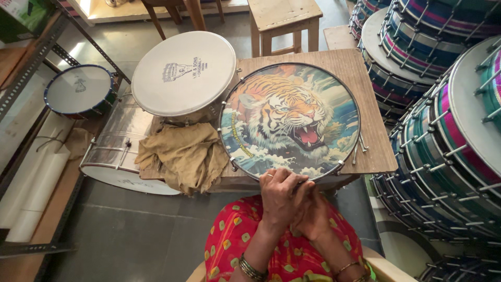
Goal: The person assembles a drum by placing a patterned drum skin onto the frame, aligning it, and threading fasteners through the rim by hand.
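Both hands meet at the near rim of the tiger-print drum (290, 121) — left hand (278, 196) fingers curled over the hoop, right hand (312, 211) tucked beneath, its grip hidden — beside a tan cloth (182, 154).

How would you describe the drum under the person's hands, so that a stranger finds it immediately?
On the wooden board before the person lies a round drum, with both hands at its near rim. Unlike the plain white drum beside it, its skin shows a roaring tiger above waves.
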